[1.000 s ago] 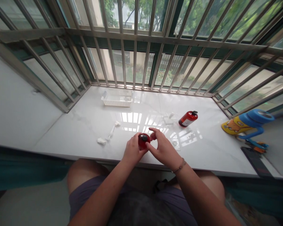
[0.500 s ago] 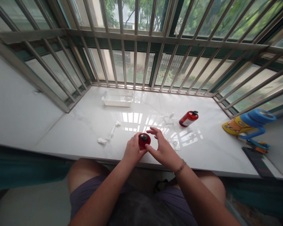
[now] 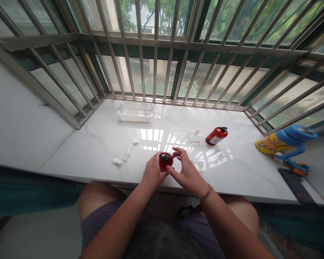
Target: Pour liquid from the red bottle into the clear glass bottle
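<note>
Near the front of the white countertop I hold a red bottle point(image 3: 165, 162) with a black top, seen almost from above. My left hand point(image 3: 153, 169) is wrapped around its left side. On the right, my right hand point(image 3: 184, 169) curves about it, thumb and fingertips at the bottle's edge and a gap beneath the palm. A second red bottle point(image 3: 216, 136), with a white label and black top, stands farther back to the right. The lower part of the held bottle is hidden by my hands.
A white perforated basket point(image 3: 135, 116) sits near the window bars. Crumpled white tissue point(image 3: 117, 161) lies left of my hands. Two small clear pieces, one a clear stand point(image 3: 194, 136), are to the right. Farther right are a blue-and-yellow flask point(image 3: 283, 139) and a dark phone-like slab point(image 3: 295, 185).
The fingertips of my right hand have shifted slightly right and down, from above the bottle's top to its right edge. My left hand keeps its hold.
</note>
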{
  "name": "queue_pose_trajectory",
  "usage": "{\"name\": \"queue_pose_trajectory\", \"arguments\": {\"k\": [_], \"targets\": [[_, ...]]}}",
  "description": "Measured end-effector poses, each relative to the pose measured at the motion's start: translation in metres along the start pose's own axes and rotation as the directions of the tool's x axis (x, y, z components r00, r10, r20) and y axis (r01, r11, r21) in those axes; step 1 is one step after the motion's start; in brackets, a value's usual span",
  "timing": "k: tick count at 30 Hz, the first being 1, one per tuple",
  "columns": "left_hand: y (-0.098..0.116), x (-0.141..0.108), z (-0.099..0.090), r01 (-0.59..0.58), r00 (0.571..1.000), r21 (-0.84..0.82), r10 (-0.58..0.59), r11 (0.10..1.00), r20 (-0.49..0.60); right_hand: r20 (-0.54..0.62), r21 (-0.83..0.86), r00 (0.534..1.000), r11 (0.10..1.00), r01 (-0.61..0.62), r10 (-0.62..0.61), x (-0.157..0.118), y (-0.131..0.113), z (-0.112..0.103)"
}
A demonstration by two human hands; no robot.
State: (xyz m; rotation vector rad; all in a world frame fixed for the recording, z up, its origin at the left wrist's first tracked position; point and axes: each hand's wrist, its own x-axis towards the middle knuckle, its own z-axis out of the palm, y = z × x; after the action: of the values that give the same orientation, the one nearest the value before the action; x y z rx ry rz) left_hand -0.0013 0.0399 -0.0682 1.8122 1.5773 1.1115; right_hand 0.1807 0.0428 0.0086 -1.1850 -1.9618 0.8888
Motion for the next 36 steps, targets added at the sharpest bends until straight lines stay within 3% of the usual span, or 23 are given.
{"name": "queue_pose_trajectory", "arguments": {"k": [5, 8, 11, 14, 16, 19, 21, 23, 27, 31, 33, 36], "targets": [[-0.003, -0.005, 0.000, 0.050, 0.998, 0.021, -0.050, 0.999, 0.033, -0.088, 0.036, 0.996, 0.999, 0.002, 0.001, -0.015, 0.007, -0.007], [-0.012, -0.014, -0.011, 0.022, 0.998, 0.066, -0.026, 0.998, 0.059, -0.138, -0.020, 0.990, 0.999, -0.036, 0.033, -0.035, 0.011, -0.015], [-0.023, -0.020, -0.037, -0.029, 1.000, 0.171, 0.027, 0.985, 0.009, -0.156, -0.050, 0.981, 0.991, -0.124, 0.115, -0.060, 0.017, -0.021], [-0.037, -0.014, -0.073, 0.002, 0.993, 0.321, 0.035, 0.947, -0.109, -0.168, -0.056, 0.978, 0.989, -0.136, 0.125, -0.083, 0.026, -0.023], [-0.047, -0.004, -0.096, 0.096, 0.985, 0.447, -0.021, 0.889, -0.169, -0.185, -0.052, 0.974, 0.989, -0.142, 0.130, -0.095, 0.031, -0.022], [-0.061, 0.016, -0.120, 0.288, 0.958, 0.654, -0.207, 0.700, -0.200, -0.167, -0.041, 0.973, 0.985, -0.168, 0.159, -0.107, 0.035, -0.017], [-0.068, 0.029, -0.127, 0.336, 0.936, 0.721, -0.297, 0.606, -0.187, -0.141, -0.039, 0.977, 0.985, -0.166, 0.159, -0.112, 0.034, -0.015], [-0.074, 0.039, -0.128, 0.334, 0.930, 0.739, -0.331, 0.585, -0.159, -0.115, -0.039, 0.982, 0.987, -0.158, 0.152, -0.114, 0.031, -0.014], [-0.075, 0.048, -0.129, 0.317, 0.931, 0.739, -0.342, 0.594, -0.124, -0.100, -0.050, 0.986, 0.989, -0.139, 0.133, -0.115, 0.022, -0.017], [-0.065, 0.048, -0.144, 0.338, 0.934, 0.695, -0.318, 0.634, -0.163, -0.096, -0.072, 0.991, 0.993, -0.096, 0.089, -0.115, 0.016, -0.023], [-0.055, 0.044, -0.153, 0.371, 0.928, 0.561, -0.311, 0.740, -0.203, -0.084, -0.086, 0.995, 0.994, -0.065, 0.058, -0.115, 0.015, -0.024], [-0.033, 0.032, -0.156, 0.453, 0.884, 0.132, -0.426, 0.882, -0.192, -0.083, -0.115, 0.996, 0.993, 0.009, -0.018, -0.115, 0.016, -0.023]]}}
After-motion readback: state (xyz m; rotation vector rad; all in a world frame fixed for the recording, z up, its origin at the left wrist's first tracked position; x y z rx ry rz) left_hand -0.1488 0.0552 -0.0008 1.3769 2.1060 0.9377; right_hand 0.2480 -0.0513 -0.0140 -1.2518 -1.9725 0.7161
